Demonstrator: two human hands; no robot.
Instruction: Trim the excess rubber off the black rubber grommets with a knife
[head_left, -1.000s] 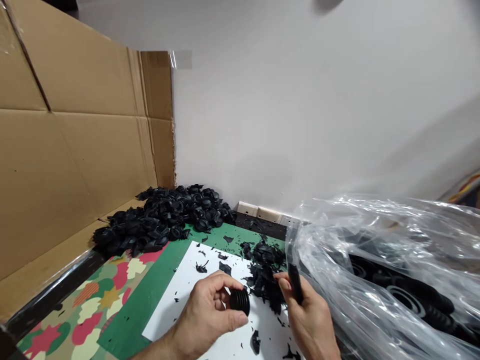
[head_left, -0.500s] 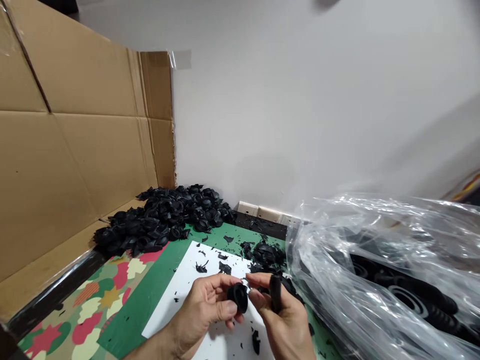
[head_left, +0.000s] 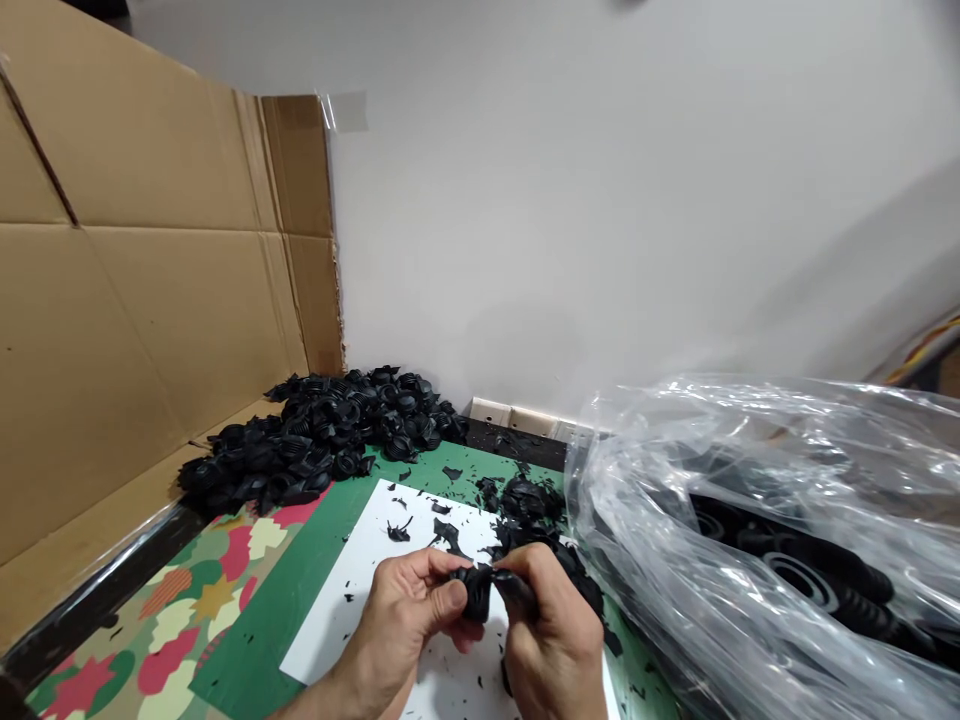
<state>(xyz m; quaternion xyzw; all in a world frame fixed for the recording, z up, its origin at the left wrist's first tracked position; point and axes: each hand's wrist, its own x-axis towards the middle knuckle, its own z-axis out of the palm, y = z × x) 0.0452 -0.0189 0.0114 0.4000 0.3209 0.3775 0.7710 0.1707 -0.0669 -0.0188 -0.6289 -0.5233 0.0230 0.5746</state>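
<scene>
Between the thumb and fingers of my left hand (head_left: pixel 409 620) is a small round black rubber piece (head_left: pixel 477 592) with ridged sides. My right hand (head_left: pixel 553 630) is closed around a dark handled tool (head_left: pixel 516 592), whose front end meets the right edge of the piece; its tip is hidden. Both hands are over a white sheet (head_left: pixel 330 625) strewn with black scraps (head_left: pixel 398 531). The sheet lies on a green mat (head_left: pixel 259 650). Just beyond my right hand is a small heap of black trimmings (head_left: pixel 529 500).
A large pile of black rubber pieces (head_left: pixel 322 430) lies at the back left, beside a cardboard wall (head_left: pixel 165 300). Clear plastic bags (head_left: pixel 645 560) with black parts inside fill the right side. Patterned paper (head_left: pixel 169 620) covers the front left. Behind stands a pale wall (head_left: pixel 570 200).
The tool in my right hand has swung down and now touches the rubber piece. My hands are closer together, and the piece has turned in my left fingers. The view has shifted slightly.
</scene>
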